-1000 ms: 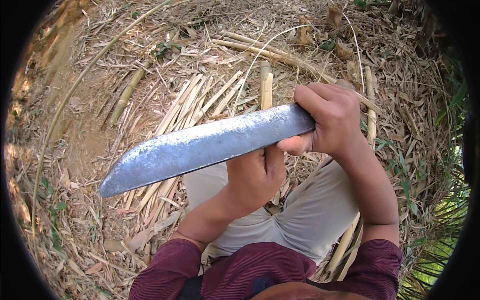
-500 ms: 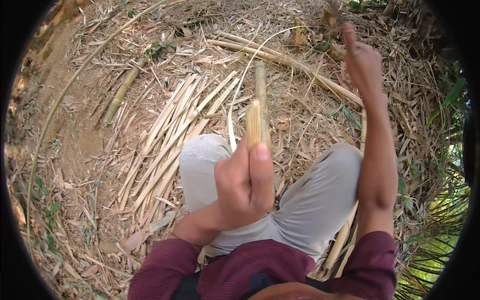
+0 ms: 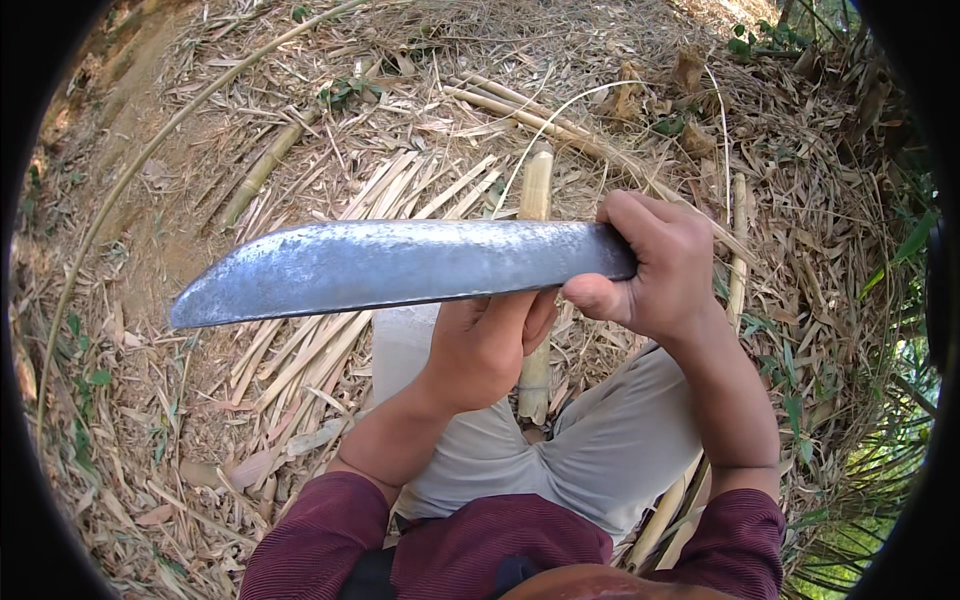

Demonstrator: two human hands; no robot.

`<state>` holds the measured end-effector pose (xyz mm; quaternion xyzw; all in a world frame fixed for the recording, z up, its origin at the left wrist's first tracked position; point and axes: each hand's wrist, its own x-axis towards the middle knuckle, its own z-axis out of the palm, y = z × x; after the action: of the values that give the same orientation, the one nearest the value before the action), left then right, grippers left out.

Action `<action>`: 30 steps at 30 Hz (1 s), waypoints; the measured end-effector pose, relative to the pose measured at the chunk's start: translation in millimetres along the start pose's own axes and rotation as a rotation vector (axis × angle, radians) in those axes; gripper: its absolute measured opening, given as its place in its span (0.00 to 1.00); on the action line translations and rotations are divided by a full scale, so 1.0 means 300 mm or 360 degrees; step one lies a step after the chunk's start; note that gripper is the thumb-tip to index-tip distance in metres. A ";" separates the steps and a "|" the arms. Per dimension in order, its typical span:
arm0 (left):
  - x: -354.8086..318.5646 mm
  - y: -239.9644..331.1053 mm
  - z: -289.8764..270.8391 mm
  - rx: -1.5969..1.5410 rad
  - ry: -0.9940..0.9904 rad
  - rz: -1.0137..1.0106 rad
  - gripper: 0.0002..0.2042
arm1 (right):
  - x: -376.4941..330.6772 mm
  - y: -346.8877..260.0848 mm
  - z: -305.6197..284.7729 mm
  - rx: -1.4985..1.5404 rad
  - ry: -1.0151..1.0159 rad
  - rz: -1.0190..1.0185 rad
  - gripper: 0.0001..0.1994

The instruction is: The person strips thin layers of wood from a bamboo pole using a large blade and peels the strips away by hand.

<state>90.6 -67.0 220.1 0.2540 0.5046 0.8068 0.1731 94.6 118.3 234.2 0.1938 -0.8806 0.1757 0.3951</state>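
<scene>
Lowered again — right hand [image 3: 665,265] grips one machete [image 3: 390,268]; left hand [image 3: 490,340] clasps one bamboo stick [image 3: 535,190].

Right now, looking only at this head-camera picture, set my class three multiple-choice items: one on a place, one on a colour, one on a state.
1. Where does the blade lie?
A. Flat on the ground
B. Across the upright bamboo piece
C. Behind the person

2. What colour are the sleeves?
A. Dark red
B. Yellow
C. Green

3. How is the right hand?
A. Open and empty
B. Resting on the knee
C. Closed on the knife's handle end

Answers: 1 B, it crosses in front of the bamboo held in the left hand; 2 A, both cuffs are maroon; 3 C, its fingers wrap the handle.
</scene>
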 end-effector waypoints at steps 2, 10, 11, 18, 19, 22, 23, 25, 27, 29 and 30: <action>-0.009 -0.018 -0.009 0.0198 0.0010 0.0154 0.14 | -0.002 -0.008 0.001 -0.0061 0.0003 -0.0079 0.37; -0.041 -0.106 -0.021 0.0849 0.0027 0.0469 0.12 | -0.001 0.039 -0.001 -0.0185 0.0081 -0.0331 0.38; -0.042 -0.106 -0.025 0.0849 -0.0002 0.0443 0.12 | -0.009 0.053 0.011 -0.0171 0.0121 -0.0293 0.38; -0.094 -0.045 0.036 0.0724 -0.0194 0.0407 0.14 | -0.006 0.371 -0.136 -0.0476 0.0065 0.1050 0.40; -0.068 -0.032 -0.001 0.0644 -0.0042 0.0280 0.13 | -0.058 0.352 -0.089 0.0003 0.0266 0.1384 0.39; -0.006 -0.055 -0.003 0.0664 -0.0139 0.0317 0.10 | -0.045 0.226 -0.056 0.1303 0.0504 0.1789 0.37; 0.000 -0.060 0.042 0.0787 -0.0202 0.0369 0.09 | -0.034 0.197 -0.072 0.1480 0.0528 0.1625 0.34; 0.004 -0.054 0.081 0.0896 -0.0290 0.0414 0.08 | -0.027 0.134 -0.109 0.1636 0.0143 0.1425 0.33; 0.028 -0.050 0.078 0.0880 -0.0298 0.0367 0.08 | -0.044 0.092 -0.123 0.1788 -0.0151 0.1205 0.30; 0.061 -0.055 0.073 0.0862 -0.0321 0.0363 0.09 | -0.041 0.049 -0.135 0.1692 -0.0237 0.1011 0.24; 0.070 -0.062 0.071 0.0851 -0.0355 0.0368 0.09 | -0.036 0.034 -0.137 0.1622 -0.0240 0.1056 0.22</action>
<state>86.4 -32.1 216.0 0.4331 0.6446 0.6270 0.0617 122.2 148.2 250.0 0.0858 -0.7248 0.6742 0.1134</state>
